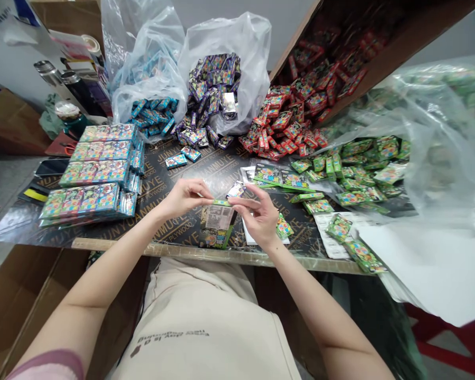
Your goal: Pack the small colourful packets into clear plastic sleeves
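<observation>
Green pack (220,202), pinched between my left hand (188,198) and right hand (260,214), near the front edge of the bench (154,182)! Light, even pressure from both sides should keep it square.

Packing workshop (heaped small boxes (349,198), bench (154,179)).

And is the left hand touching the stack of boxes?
Apart: the head view shows black tabletop between the left hand and the stack.
</observation>
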### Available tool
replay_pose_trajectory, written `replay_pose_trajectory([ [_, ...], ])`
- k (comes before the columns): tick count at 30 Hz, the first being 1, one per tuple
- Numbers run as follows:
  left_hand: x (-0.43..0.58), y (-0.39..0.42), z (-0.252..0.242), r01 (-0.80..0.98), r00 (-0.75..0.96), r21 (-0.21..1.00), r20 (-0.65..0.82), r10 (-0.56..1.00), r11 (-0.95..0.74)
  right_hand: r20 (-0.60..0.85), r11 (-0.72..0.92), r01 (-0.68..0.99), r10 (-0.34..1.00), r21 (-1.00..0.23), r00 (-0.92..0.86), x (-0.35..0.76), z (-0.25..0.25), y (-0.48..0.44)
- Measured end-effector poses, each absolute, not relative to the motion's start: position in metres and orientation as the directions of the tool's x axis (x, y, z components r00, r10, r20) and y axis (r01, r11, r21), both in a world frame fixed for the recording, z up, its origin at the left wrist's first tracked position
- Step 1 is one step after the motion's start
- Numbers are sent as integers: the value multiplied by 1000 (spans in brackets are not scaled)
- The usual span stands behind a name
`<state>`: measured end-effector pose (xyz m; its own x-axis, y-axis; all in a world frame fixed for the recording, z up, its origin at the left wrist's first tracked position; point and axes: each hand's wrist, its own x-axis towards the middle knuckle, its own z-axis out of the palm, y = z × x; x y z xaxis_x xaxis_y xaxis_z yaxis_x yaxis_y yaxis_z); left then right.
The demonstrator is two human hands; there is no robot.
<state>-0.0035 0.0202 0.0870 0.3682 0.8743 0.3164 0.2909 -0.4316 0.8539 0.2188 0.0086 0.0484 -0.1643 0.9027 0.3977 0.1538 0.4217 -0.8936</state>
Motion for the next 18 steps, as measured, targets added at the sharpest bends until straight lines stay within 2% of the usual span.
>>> replay_pose_trajectory([
  [4, -4, 7, 77, 367, 416, 654, 521, 745, -662, 542, 590, 217, 804, -777, -244, 224, 37, 8],
  [7, 1, -1, 69, 463, 361, 537, 612, 704, -705, 568, 617, 240, 785, -749, -246, 223, 35, 11],
  [13, 15, -6, 71, 610, 312, 519, 538, 783, -599, 474, 477, 256, 877, -841, -77, 221, 82, 25],
  [15, 19, -7, 71, 628, 278, 526, 537, 797, -573, 396, 436, 298, 899, -849, -185, 220, 102, 32],
  [18, 25, -7, 68, 601, 189, 582, 561, 806, -547, 178, 338, 328, 883, -882, -434, 214, 118, 39],
])
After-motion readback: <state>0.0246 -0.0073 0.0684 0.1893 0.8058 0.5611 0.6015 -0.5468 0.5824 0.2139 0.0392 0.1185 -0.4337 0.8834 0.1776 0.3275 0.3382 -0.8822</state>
